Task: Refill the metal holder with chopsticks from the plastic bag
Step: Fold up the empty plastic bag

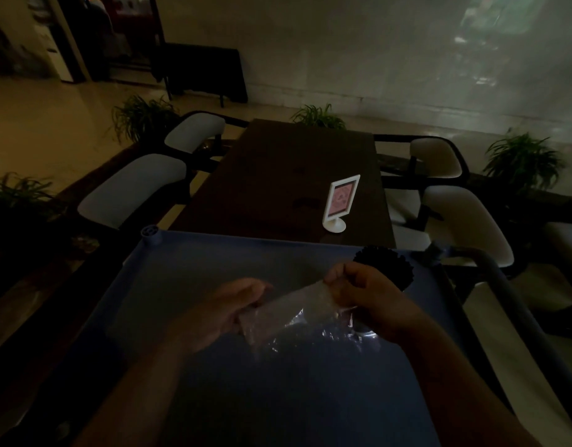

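Note:
The scene is dim. A clear plastic bag [294, 312] is held over the blue cart top [194, 279], stretched between both hands. My left hand [226, 308] grips its lower left end. My right hand [362, 291] pinches its upper right end. Just behind my right hand stands the holder [388, 262], packed with dark chopstick ends that form a black round cluster; its metal base [365, 332] glints below my right wrist. Whether chopsticks lie inside the bag is too dark to tell.
Beyond the cart stretches a dark dining table [278, 175] with a white sign stand [339, 203]. White-cushioned chairs [133, 191] flank it on both sides. The cart handle [500, 285] runs along the right. Potted plants [143, 117] line the floor.

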`<action>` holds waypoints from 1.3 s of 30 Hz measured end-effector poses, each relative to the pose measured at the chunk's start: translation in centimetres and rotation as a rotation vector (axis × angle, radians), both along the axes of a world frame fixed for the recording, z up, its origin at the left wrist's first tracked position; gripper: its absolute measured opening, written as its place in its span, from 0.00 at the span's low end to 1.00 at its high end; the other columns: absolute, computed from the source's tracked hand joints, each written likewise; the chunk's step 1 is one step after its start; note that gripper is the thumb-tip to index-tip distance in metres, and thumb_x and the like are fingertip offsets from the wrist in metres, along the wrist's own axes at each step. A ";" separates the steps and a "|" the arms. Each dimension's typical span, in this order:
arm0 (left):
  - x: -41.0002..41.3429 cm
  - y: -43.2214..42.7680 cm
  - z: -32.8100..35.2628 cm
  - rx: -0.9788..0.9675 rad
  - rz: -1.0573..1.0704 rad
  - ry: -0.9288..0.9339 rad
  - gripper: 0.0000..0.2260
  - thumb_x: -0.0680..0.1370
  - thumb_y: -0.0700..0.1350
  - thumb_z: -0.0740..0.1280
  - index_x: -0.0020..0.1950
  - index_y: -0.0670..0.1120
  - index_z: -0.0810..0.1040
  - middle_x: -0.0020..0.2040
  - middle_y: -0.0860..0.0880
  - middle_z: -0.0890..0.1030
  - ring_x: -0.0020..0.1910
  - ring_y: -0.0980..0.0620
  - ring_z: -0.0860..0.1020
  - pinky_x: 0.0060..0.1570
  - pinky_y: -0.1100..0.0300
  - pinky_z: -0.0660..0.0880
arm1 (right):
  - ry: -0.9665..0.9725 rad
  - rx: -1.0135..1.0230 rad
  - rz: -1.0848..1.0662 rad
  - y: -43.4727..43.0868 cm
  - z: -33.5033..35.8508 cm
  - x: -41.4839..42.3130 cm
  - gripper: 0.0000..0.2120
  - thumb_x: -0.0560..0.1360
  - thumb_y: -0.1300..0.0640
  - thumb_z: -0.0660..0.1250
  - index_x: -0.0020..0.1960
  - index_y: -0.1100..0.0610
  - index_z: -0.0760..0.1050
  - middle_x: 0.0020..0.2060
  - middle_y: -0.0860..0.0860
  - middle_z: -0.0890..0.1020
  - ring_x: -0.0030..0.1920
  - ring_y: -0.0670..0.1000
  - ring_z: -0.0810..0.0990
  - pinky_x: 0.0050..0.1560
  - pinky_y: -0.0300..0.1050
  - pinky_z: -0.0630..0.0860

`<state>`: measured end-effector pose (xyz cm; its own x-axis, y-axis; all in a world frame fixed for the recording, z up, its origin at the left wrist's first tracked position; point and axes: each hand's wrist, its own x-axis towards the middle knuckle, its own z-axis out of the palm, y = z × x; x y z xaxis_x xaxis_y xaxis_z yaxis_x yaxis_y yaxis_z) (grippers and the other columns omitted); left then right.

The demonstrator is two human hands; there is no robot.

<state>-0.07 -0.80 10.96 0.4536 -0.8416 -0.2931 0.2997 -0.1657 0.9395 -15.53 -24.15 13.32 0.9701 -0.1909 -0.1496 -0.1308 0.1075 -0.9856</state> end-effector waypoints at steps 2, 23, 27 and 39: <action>-0.6 -0.5 0.9 0.052 -0.140 0.026 0.18 0.75 0.50 0.67 0.62 0.45 0.79 0.58 0.37 0.81 0.53 0.44 0.81 0.49 0.52 0.78 | 0.027 -0.052 0.115 -0.1 0.3 0.3 0.10 0.74 0.67 0.66 0.52 0.56 0.79 0.43 0.50 0.82 0.39 0.49 0.82 0.38 0.42 0.79; -4.1 -3.3 0.1 -0.068 0.182 -0.100 0.17 0.70 0.46 0.74 0.58 0.53 0.78 0.51 0.51 0.86 0.49 0.51 0.85 0.43 0.59 0.81 | 0.031 0.260 -0.172 4.6 -1.5 -1.3 0.20 0.73 0.48 0.69 0.59 0.60 0.80 0.57 0.63 0.83 0.54 0.60 0.82 0.55 0.56 0.79; -5.2 -3.8 0.3 -0.071 0.186 -0.101 0.21 0.62 0.55 0.79 0.53 0.60 0.78 0.49 0.56 0.86 0.48 0.55 0.85 0.39 0.63 0.81 | 0.052 0.096 -0.180 5.2 -1.4 -0.9 0.07 0.73 0.55 0.72 0.51 0.55 0.83 0.49 0.57 0.86 0.50 0.56 0.86 0.47 0.46 0.82; -4.9 -2.9 -0.2 -0.042 0.150 -0.141 0.08 0.79 0.41 0.65 0.54 0.50 0.82 0.47 0.46 0.86 0.44 0.48 0.85 0.38 0.57 0.81 | 0.074 -0.015 -0.277 5.5 -1.7 -1.5 0.15 0.76 0.63 0.68 0.35 0.48 0.82 0.36 0.52 0.85 0.35 0.50 0.84 0.35 0.42 0.81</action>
